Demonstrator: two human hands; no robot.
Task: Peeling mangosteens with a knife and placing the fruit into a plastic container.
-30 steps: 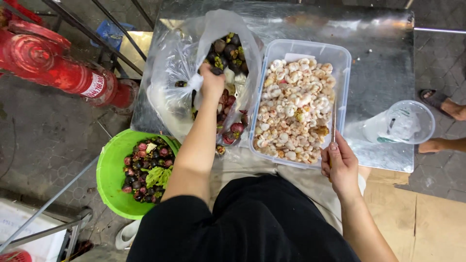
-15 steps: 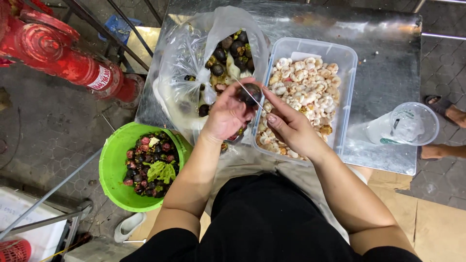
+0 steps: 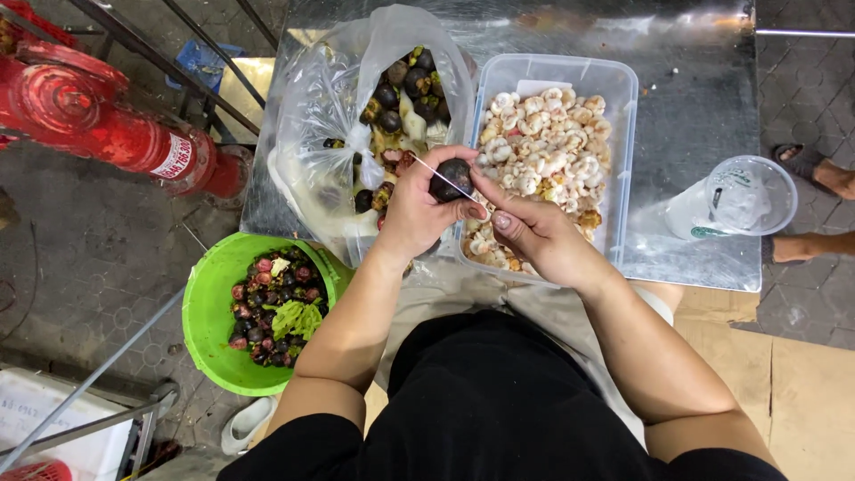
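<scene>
Overhead view of a seated person at a metal table point(image 3: 695, 116) that spans the far half of the scene. On its left part lies a clear plastic bag point(image 3: 321, 116), open and holding whole dark mangosteens; just right of it stands a clear rectangular tub point(image 3: 623, 107) filled with peeled white fruit segments. On the ground at near left, below the table edge, sits a green bucket point(image 3: 207, 312) containing purple rind pieces and green scraps. A red hydrant point(image 3: 98, 125) stands at far left, well apart from the table. At the right edge of the table rests a clear plastic cup point(image 3: 744, 198) with a domed lid. The left hand point(image 3: 419, 214) is curled around a dark mangosteen point(image 3: 451, 178), fingers closed about its sides, held above the near edge between bag and tub. The right hand point(image 3: 539, 236) meets it from the right, thumb and forefinger pinching a thin blade point(image 3: 436, 175) laid across the fruit.
</scene>
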